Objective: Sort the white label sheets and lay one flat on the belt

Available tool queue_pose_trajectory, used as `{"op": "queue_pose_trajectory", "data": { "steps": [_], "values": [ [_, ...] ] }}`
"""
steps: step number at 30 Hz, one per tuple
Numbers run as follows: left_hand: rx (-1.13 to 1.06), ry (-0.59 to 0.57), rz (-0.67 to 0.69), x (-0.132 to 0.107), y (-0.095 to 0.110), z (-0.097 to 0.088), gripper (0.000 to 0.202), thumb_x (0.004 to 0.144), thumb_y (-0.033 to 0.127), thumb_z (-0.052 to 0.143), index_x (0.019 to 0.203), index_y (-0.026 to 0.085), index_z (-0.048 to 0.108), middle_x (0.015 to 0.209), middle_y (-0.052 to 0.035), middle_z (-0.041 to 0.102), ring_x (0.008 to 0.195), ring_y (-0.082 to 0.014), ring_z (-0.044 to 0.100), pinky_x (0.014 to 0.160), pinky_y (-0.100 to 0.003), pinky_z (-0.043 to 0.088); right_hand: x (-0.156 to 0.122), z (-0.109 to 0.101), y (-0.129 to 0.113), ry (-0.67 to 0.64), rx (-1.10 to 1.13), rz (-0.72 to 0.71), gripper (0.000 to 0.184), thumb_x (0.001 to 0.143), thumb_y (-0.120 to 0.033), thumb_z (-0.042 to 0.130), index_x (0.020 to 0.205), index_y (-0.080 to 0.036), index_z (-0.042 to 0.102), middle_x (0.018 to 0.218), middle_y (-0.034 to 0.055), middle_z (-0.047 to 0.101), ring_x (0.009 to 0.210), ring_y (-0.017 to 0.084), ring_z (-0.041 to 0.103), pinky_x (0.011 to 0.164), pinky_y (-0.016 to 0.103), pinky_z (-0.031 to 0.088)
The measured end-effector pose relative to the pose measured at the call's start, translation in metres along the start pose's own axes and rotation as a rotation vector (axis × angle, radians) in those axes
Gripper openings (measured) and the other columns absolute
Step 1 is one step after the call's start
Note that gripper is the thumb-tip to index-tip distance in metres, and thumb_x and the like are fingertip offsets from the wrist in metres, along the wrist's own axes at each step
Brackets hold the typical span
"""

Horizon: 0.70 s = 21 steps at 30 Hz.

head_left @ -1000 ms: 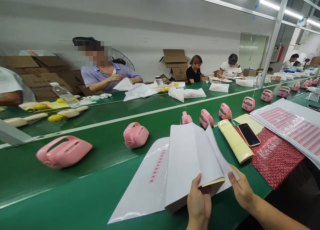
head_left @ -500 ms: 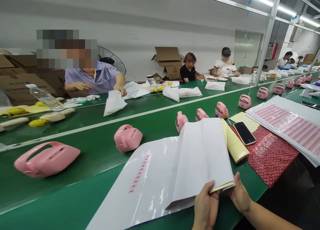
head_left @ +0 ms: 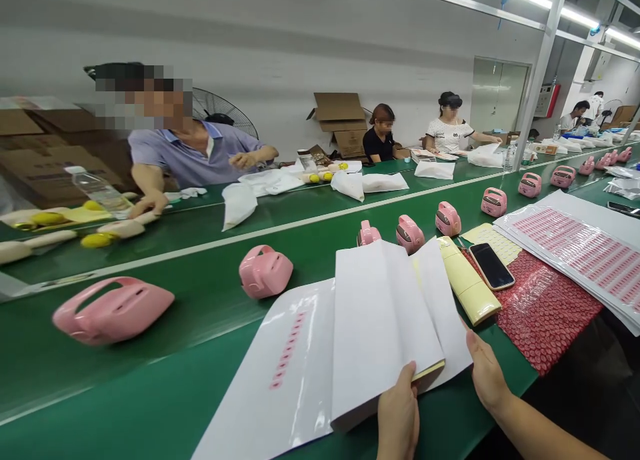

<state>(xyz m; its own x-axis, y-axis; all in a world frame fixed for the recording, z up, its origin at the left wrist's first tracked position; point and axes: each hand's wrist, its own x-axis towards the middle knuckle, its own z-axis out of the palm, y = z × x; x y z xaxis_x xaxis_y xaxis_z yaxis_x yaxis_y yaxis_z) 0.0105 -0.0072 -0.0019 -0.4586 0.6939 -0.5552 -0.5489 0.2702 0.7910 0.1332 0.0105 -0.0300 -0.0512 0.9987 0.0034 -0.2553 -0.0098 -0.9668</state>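
Sheets of white backing paper, a thick stack (head_left: 380,327), are lying at the near edge of the green worktop (head_left: 150,393), and I am seeing both hands working on its near end. My left hand (head_left: 397,417) is closing over the stack's near corner, thumb on top and fingers underneath, so it is gripping the stack. My right hand (head_left: 487,377) is pinching the near edge of one loose white sheet (head_left: 443,307) that is lifting away from the stack's right side. Under the stack a glossy sheet (head_left: 280,367) with one column of pink labels is spreading toward the left. Just beside the right hand a yellow strip bundle (head_left: 467,280) is lying, touching a black phone (head_left: 491,265) that is resting on red bubble wrap (head_left: 545,313). Label sheets (head_left: 585,253) printed in pink are stacking toward the right edge. Pink plastic casings (head_left: 265,271) are sitting in a row along the belt, the nearest large one (head_left: 113,308) at the far left, well apart from my hands. Across the worktop's far edge other people are sitting, one in a lilac shirt (head_left: 195,155) reaching toward cream handles with yellow caps (head_left: 105,233). Nothing is standing between my hands and the stack.
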Motion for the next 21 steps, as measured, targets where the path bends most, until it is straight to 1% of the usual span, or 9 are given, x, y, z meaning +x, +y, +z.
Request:
{"op": "queue_pose_trajectory", "data": {
  "steps": [4, 6, 8, 10, 12, 13, 15, 16, 21],
  "values": [
    [0.191, -0.099, 0.059, 0.005, -0.005, -0.012, 0.006, 0.065, 0.013, 0.066, 0.06, 0.016, 0.065, 0.068, -0.0099, 0.069, 0.102, -0.0322, 0.059, 0.104, -0.047, 0.03, -0.002, 0.006, 0.0, -0.222, -0.118, -0.083, 0.071, 0.08, -0.062, 0.048, 0.137, -0.022, 0.037, 0.143, 0.0088, 0.036, 0.133, 0.022, 0.032, 0.11, 0.042, 0.023],
    [0.278, -0.159, 0.088, 0.005, -0.004, -0.015, 0.007, 0.062, 0.015, 0.069, 0.056, 0.016, 0.066, 0.061, -0.0112, 0.068, 0.104, -0.0375, 0.057, 0.104, -0.052, 0.026, -0.002, 0.01, 0.004, -0.29, -0.123, -0.092, 0.079, 0.079, -0.062, 0.05, 0.142, -0.023, 0.024, 0.146, 0.0102, 0.029, 0.134, 0.022, 0.028, 0.11, 0.042, 0.024],
    [0.325, -0.204, 0.129, 0.004, -0.001, -0.015, 0.006, 0.059, 0.016, 0.071, 0.055, 0.018, 0.066, 0.064, -0.0118, 0.069, 0.11, -0.0384, 0.054, 0.105, -0.052, 0.023, -0.002, 0.011, 0.009, -0.32, -0.118, -0.096, 0.085, 0.077, -0.063, 0.051, 0.144, -0.022, 0.017, 0.148, 0.012, 0.024, 0.135, 0.022, 0.026, 0.109, 0.042, 0.024],
    [0.35, -0.284, 0.231, 0.003, 0.003, -0.011, 0.012, 0.057, 0.014, 0.071, 0.067, 0.02, 0.07, 0.088, -0.0114, 0.072, 0.119, -0.0333, 0.048, 0.107, -0.045, 0.021, -0.001, 0.012, 0.011, -0.337, -0.133, -0.097, 0.088, 0.076, -0.063, 0.053, 0.144, -0.021, 0.017, 0.148, 0.0125, 0.022, 0.135, 0.022, 0.025, 0.109, 0.042, 0.025],
    [0.405, -0.39, 0.413, 0.001, 0.006, -0.005, 0.033, 0.055, 0.012, 0.07, 0.086, 0.023, 0.07, 0.115, -0.0095, 0.065, 0.125, -0.029, 0.042, 0.109, -0.039, 0.018, -0.002, 0.011, 0.008, -0.348, -0.16, -0.1, 0.087, 0.075, -0.064, 0.053, 0.144, -0.022, 0.018, 0.148, 0.0115, 0.022, 0.135, 0.023, 0.024, 0.109, 0.042, 0.024],
    [0.451, -0.433, 0.503, 0.001, 0.006, -0.001, 0.04, 0.054, 0.011, 0.07, 0.092, 0.023, 0.07, 0.121, -0.0102, 0.061, 0.126, -0.0297, 0.041, 0.109, -0.039, 0.015, -0.002, 0.009, 0.006, -0.348, -0.178, -0.103, 0.087, 0.075, -0.064, 0.053, 0.144, -0.023, 0.019, 0.148, 0.011, 0.023, 0.135, 0.023, 0.024, 0.109, 0.043, 0.024],
    [0.558, -0.496, 0.623, -0.001, 0.005, 0.004, 0.041, 0.054, 0.012, 0.067, 0.094, 0.021, 0.07, 0.119, -0.0142, 0.061, 0.125, -0.0343, 0.04, 0.11, -0.044, 0.01, -0.003, 0.006, 0.001, -0.346, -0.213, -0.1, 0.09, 0.073, -0.066, 0.054, 0.144, -0.022, 0.018, 0.149, 0.0107, 0.022, 0.136, 0.024, 0.023, 0.11, 0.043, 0.022],
    [0.596, -0.519, 0.641, -0.002, 0.004, 0.006, 0.037, 0.054, 0.012, 0.066, 0.09, 0.021, 0.07, 0.115, -0.0155, 0.064, 0.124, -0.0361, 0.041, 0.109, -0.046, 0.009, -0.004, 0.003, -0.001, -0.345, -0.23, -0.092, 0.094, 0.071, -0.067, 0.054, 0.144, -0.022, 0.017, 0.149, 0.011, 0.021, 0.136, 0.025, 0.022, 0.11, 0.044, 0.021],
    [0.644, -0.733, 0.607, -0.004, -0.005, 0.002, 0.023, 0.053, 0.012, 0.062, 0.071, 0.023, 0.069, 0.096, -0.017, 0.069, 0.116, -0.0394, 0.049, 0.108, -0.052, 0.012, -0.004, -0.005, 0.001, -0.325, -0.238, -0.032, 0.111, 0.06, -0.073, 0.059, 0.145, -0.02, 0.012, 0.148, 0.0131, 0.024, 0.135, 0.027, 0.024, 0.109, 0.046, 0.023]
  ]
}}
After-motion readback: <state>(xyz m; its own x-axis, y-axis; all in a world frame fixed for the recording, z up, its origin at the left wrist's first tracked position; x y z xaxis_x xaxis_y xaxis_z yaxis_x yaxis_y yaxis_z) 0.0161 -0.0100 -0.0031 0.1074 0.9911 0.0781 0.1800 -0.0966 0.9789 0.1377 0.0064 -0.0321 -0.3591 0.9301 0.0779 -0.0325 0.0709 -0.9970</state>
